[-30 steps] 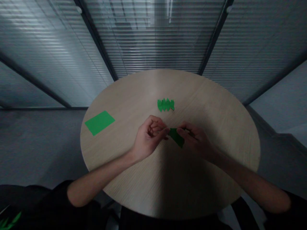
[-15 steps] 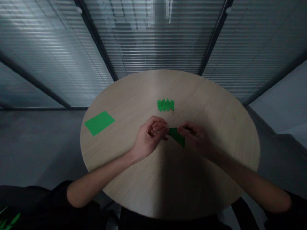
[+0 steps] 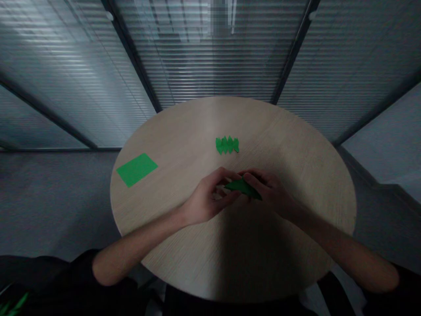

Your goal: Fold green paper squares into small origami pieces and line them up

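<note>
From the head camera, a person sits at a round wooden table (image 3: 289,149), with both forearms reaching in from the bottom of the view. Near the middle of the table, a folded piece of green paper (image 3: 242,187) is held in the air between the hands, its pointed end toward 3 o'clock. The left hand (image 3: 210,201) is at the paper's 8 o'clock side, with its fingers curled and their tips pinching the paper's left end. The right hand (image 3: 270,191) is at 3 o'clock, its fingers bent over the top of the fold and gripping it. Exactly how the thumbs sit is hidden by the paper and the shadow.

At 12 o'clock from the hands, a zigzag strip of green paper (image 3: 226,145) lies flat on the table, well apart from them. A flat rectangular green sheet (image 3: 136,170) lies near the table's edge at 9 o'clock. Slatted window blinds (image 3: 213,57) fill the background.
</note>
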`<state>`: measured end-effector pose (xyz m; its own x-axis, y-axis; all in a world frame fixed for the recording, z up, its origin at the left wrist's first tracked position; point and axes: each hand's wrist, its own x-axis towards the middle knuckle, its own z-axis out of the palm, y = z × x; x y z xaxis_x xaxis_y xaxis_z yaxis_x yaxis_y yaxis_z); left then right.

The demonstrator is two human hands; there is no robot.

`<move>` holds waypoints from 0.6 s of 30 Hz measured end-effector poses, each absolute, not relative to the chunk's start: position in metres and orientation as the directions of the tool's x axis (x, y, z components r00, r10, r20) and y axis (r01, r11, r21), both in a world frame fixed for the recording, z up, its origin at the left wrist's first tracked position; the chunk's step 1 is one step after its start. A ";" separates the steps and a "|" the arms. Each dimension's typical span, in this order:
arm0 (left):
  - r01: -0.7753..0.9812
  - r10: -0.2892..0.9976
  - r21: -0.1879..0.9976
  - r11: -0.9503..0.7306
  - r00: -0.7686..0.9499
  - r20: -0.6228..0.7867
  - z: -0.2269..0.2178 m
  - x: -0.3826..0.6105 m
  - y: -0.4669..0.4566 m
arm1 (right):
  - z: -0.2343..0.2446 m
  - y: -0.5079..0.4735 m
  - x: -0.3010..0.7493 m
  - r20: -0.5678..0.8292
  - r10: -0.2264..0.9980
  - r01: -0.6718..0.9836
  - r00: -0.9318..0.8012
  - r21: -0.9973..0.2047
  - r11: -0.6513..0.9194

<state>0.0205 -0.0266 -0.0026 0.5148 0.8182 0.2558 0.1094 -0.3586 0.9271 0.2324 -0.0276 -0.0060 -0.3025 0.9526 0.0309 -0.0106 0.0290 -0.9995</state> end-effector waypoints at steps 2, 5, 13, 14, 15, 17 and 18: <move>0.122 0.818 0.923 -0.366 0.515 0.257 -0.002 0.021 -0.026 | -0.005 -0.028 0.233 0.031 0.950 -0.009 -0.311 -1.000 0.029; 0.155 0.821 0.898 -0.411 0.490 0.291 -0.003 0.020 -0.026 | -0.003 -0.030 0.233 0.032 0.946 0.009 -0.324 -0.999 0.037; 0.163 0.848 0.880 -0.445 0.393 0.356 -0.008 0.018 -0.022 | -0.001 -0.038 0.233 0.149 0.922 0.031 -0.356 -0.985 0.171; 0.161 0.846 0.877 -0.453 0.388 0.365 -0.008 0.018 -0.022 | -0.001 -0.038 0.233 0.161 0.921 0.049 -0.353 -0.980 0.190; 0.160 0.844 0.874 -0.458 0.386 0.372 -0.007 0.018 -0.022 | 0.000 -0.038 0.233 0.171 0.922 0.069 -0.348 -0.976 0.207; 0.160 0.841 0.869 -0.468 0.384 0.381 -0.007 0.019 -0.022 | 0.001 -0.039 0.232 0.184 0.924 0.100 -0.335 -0.968 0.229; 0.161 0.840 0.868 -0.470 0.383 0.384 -0.007 0.019 -0.022 | 0.001 -0.039 0.232 0.189 0.926 0.106 -0.326 -0.966 0.234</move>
